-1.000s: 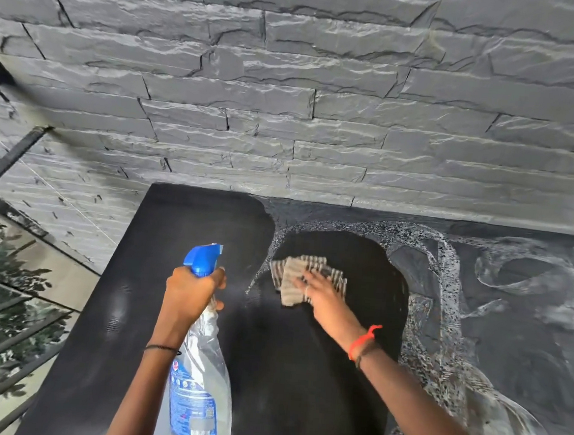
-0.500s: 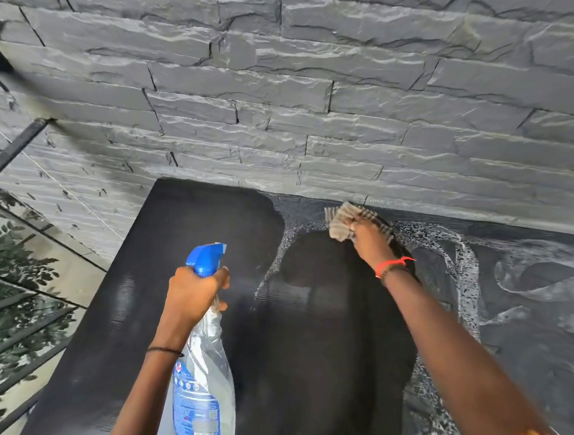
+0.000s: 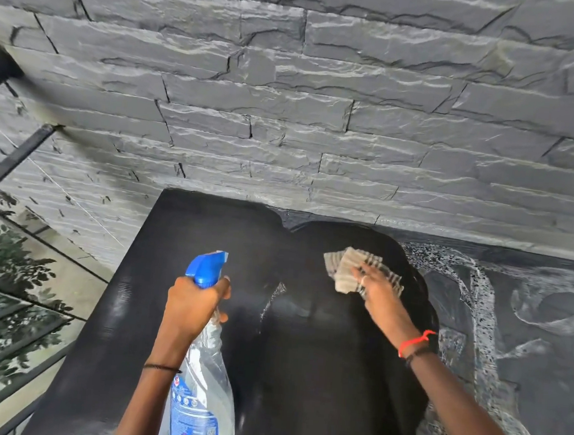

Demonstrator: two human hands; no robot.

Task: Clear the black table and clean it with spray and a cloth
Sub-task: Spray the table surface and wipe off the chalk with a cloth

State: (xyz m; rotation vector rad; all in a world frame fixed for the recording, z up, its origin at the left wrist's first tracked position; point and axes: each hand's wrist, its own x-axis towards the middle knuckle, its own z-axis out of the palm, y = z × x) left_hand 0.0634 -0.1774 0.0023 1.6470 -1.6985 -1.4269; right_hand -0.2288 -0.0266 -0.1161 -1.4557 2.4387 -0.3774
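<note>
The black table (image 3: 154,310) fills the lower part of the view. My left hand (image 3: 192,306) grips the neck of a clear spray bottle (image 3: 203,392) with a blue trigger head, held upright over the table's left half. My right hand (image 3: 376,289) presses flat on a folded beige striped cloth (image 3: 343,266) on the table's middle, near the back edge. The surface around the cloth is wiped dark. White foamy streaks (image 3: 478,301) cover the table's right part.
A grey stone wall (image 3: 321,117) rises right behind the table. At the left, below the table's edge, a black metal railing (image 3: 12,161) stands over a tiled floor (image 3: 78,280) that reflects foliage.
My right hand slid the cloth away to the table's back edge, then drew it back toward me. The dark wiped patch grew. My left hand held the bottle still.
</note>
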